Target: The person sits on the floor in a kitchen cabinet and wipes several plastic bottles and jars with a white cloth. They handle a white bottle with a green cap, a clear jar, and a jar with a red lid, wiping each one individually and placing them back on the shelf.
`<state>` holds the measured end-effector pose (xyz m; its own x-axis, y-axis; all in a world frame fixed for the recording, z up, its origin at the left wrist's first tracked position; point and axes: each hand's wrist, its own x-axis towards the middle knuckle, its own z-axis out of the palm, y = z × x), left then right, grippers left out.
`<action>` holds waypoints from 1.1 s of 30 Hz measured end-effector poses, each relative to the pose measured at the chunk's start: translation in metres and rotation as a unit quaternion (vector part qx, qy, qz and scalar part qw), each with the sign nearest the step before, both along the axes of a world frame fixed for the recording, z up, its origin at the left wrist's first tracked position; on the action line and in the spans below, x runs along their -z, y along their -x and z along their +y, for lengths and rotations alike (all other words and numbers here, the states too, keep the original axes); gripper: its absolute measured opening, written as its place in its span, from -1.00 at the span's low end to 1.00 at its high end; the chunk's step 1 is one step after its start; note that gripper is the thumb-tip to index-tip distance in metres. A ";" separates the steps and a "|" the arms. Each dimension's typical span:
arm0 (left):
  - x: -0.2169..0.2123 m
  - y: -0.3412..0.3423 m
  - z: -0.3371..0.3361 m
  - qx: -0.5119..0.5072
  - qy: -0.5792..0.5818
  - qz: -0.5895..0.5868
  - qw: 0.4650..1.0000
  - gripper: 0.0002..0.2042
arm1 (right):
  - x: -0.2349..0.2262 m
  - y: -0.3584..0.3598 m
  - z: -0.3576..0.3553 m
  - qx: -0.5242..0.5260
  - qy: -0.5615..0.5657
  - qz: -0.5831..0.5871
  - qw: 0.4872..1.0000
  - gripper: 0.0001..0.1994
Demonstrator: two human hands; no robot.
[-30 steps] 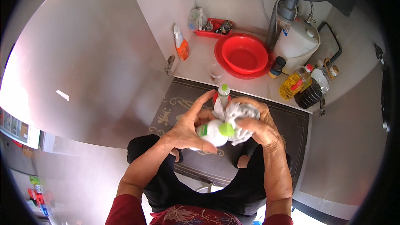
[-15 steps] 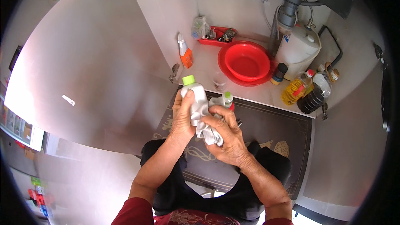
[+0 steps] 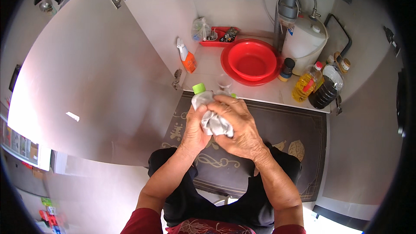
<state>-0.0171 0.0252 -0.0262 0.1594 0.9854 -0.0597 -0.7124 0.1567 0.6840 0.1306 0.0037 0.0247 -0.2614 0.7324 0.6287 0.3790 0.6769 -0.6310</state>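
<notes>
Between my hands is a whitish bottle with a bright green cap, tilted with its cap away from me. My left hand is closed round its left side. In my right hand I grip a crumpled grey-white cloth, pressed against the bottle; the hand covers most of the bottle's body. Just past my right fingers a bit of another green cap shows, the rest of it hidden. A small clear cup stands on the cabinet's front edge beyond.
Inside the open cabinet are an orange-and-white spray bottle, a red tray, red basins, a dark-capped jar, a yellow oil bottle, a dark-liquid bottle and a white tank. The cabinet door hangs open left; a patterned mat lies below.
My right hand with the cloth has moved up along the bottle and now covers more of it. The view has shifted slightly, and the second green-capped bottle is now mostly hidden.
</notes>
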 end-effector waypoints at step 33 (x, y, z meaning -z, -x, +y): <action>-0.020 0.008 0.022 -0.065 0.038 -0.037 0.997 -0.34 | 0.030 0.011 -0.023 -0.220 0.296 0.221 0.903 -0.58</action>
